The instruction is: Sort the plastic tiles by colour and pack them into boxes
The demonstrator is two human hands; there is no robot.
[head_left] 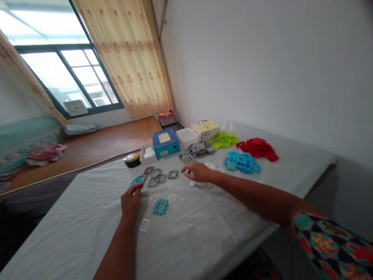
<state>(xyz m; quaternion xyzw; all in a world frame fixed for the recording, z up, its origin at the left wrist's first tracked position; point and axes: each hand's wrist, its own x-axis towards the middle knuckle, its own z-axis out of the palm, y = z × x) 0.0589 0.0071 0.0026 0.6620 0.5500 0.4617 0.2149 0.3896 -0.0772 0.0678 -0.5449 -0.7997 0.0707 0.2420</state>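
My left hand [131, 200] is at the left of the table, its fingers curled in against a blue interlocking plastic tile [136, 181]; the fingers partly hide the tile. My right hand [196, 172] hovers with fingers stretched leftward, nothing visible in it, just above some white plastic pieces [207, 185]. Close to its fingertips lies a grey square frame tile [173, 174], apart from a cluster of grey tiles [153, 179]. Between my arms rests a teal square tile [160, 207]. Small white window-shaped pieces [145, 224] lie around it.
Toward the back are grey [196, 151], green [224, 139], red [258, 148] and blue [241, 161] tile piles. A blue box [166, 142], a white tub [187, 137], a yellow-white box [205, 129] and a black bowl [132, 160] stand along the far edge.
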